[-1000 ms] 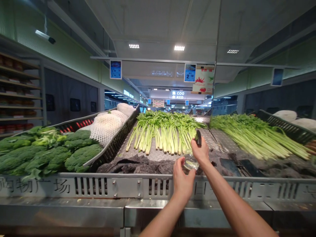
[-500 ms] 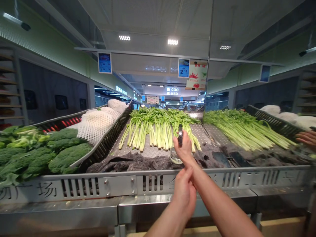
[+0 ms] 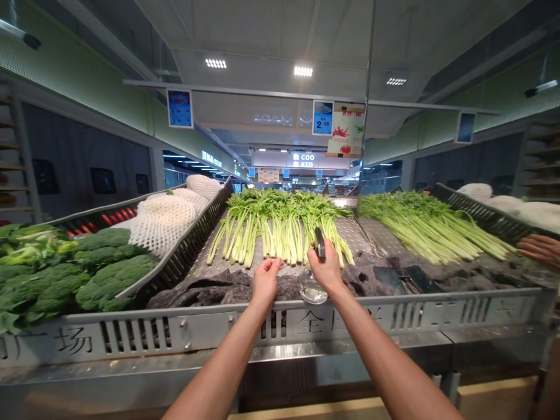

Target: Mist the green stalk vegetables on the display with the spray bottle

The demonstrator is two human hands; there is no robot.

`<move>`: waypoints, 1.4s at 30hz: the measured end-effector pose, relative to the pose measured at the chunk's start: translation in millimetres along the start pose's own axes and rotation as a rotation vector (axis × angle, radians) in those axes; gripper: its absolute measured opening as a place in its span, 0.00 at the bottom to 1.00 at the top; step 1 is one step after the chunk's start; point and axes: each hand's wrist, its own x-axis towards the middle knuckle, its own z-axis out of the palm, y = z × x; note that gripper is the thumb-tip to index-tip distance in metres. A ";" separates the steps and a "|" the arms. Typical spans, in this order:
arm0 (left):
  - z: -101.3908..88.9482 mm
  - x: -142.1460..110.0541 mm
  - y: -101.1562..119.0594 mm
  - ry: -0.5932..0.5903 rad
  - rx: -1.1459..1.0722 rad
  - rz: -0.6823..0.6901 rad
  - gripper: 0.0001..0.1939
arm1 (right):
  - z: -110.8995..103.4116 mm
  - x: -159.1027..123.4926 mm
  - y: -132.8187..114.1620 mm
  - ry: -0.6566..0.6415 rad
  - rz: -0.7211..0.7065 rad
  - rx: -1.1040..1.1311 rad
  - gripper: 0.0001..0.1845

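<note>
My right hand (image 3: 327, 269) is wrapped around a clear spray bottle (image 3: 312, 291) with a black spray head. The bottle is upright above the front rail, and its lower part shows some liquid. My left hand (image 3: 265, 282) is just to the left, its fingers curled together and nothing visible in them. Its fingertips are close to the cut ends of the celery (image 3: 284, 233), though I cannot tell whether they touch. The celery lies in a row, leaves toward the back and pale stalks toward me, on a metal display surface.
Dark, crumpled-looking material (image 3: 196, 290) lines the front behind a slotted metal rail (image 3: 210, 329). Broccoli (image 3: 111, 280) and net-wrapped produce (image 3: 166, 219) fill the left side, beside a black slatted divider (image 3: 192, 245). A mirror panel (image 3: 420, 233) on the right reflects the celery.
My left hand has moved from my right wrist, forward and left, toward the celery ends. My right hand still holds the spray bottle. The whole view has shifted slightly.
</note>
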 end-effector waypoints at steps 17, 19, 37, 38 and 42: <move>19.9 -16.8 -16.5 -0.558 0.494 0.065 0.28 | -2.8 -0.7 9.8 -0.041 0.135 0.156 0.16; 24.0 -16.8 -16.6 -0.563 0.499 0.073 0.28 | -3.3 1.8 12.0 -0.025 0.150 0.144 0.16; 32.7 -31.5 -14.9 -0.541 0.699 0.134 0.32 | -21.2 0.2 16.6 0.001 0.093 -0.099 0.14; 32.7 -30.8 -16.0 -0.542 0.693 0.132 0.32 | -21.4 0.0 16.4 0.001 0.096 -0.100 0.14; 31.6 -28.1 -19.6 -0.569 0.653 0.125 0.32 | -22.4 -1.0 15.2 -0.003 0.111 -0.109 0.15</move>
